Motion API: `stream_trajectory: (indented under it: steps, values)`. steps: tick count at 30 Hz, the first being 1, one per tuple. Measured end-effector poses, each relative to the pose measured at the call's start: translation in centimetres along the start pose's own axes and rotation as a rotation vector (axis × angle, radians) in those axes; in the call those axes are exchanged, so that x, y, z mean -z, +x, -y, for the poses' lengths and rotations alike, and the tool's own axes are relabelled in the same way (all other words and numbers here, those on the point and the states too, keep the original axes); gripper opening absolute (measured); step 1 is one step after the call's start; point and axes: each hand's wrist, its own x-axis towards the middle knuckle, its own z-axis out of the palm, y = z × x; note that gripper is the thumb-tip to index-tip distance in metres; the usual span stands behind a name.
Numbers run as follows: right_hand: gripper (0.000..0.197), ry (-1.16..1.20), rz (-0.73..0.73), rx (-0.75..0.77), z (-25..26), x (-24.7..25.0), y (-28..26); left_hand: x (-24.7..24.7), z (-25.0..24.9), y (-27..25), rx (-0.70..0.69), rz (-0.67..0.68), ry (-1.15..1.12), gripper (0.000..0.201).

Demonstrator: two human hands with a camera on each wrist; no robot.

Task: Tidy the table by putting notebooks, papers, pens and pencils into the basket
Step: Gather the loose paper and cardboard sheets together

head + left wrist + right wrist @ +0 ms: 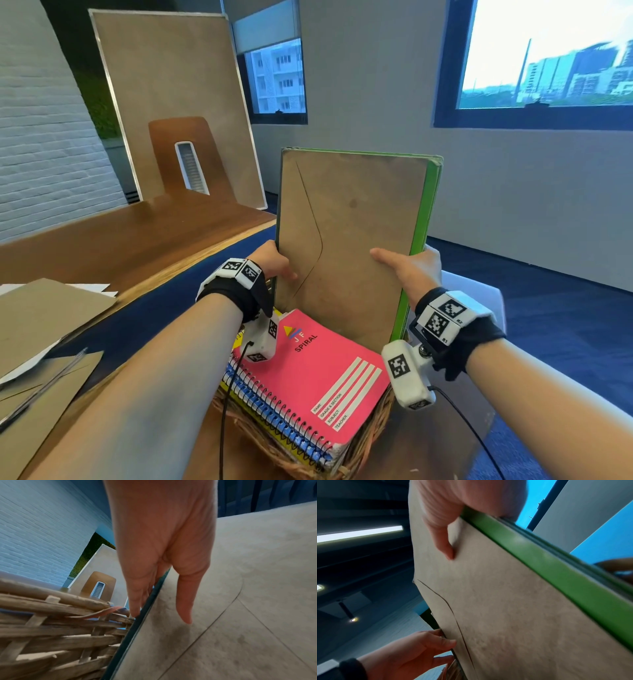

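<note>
Notebooks already fill the wicker basket [363,442] in the head view: a pink spiral notebook [308,377] lies on top of a stack of spiral-bound ones, its cover reading "JF SPIRAL", with lines for "NAME", "GRADE & SECTION", "SUBJECT" and "TEACHER". Behind it a brown envelope [346,240], backed by a green folder [419,240], stands upright with its lower edge hidden at the basket's far side. The left hand [274,262] pinches the bundle's left edge and the right hand [409,270] pinches the right edge, thumb on the envelope's face. More envelopes and papers [44,308] and a pen [41,387] lie on the table [144,233] to the left.

From the left wrist, the left hand's thumb [184,601] lies on the envelope's face and its fingers [135,601] reach behind the edge, just beside the basket's woven rim [56,615].

From the right wrist, the right thumb [443,539] presses the envelope while the fingers wrap behind the green folder's edge [556,574].

The tall bundle overtops the basket, so I judge it could tip out or topple the basket once released. The envelope may also slide off the folder, since only the pinch holds them together.
</note>
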Motion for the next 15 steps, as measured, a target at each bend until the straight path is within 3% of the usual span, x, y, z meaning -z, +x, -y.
stream_trajectory:
  steps: [6,10,12,15]
  values:
    - [0.026,0.0,-0.151,0.208,1.1,-0.3,0.2,0.4,0.0,-0.3,-0.02,-0.023,-0.07,0.047]
    - [0.058,-0.052,-0.22,0.305,2.3,-0.3,0.8,0.9,-0.1,-0.9,-0.058,-0.002,-0.078,0.023]
    - [0.074,-0.092,-0.237,0.39,3.2,-0.3,0.8,1.1,-0.1,-1.1,-0.066,-0.033,-0.07,0.026]
    - [0.084,-0.146,-0.276,0.577,5.2,-0.8,0.7,1.6,0.1,-1.7,-0.053,-0.132,-0.052,0.051]
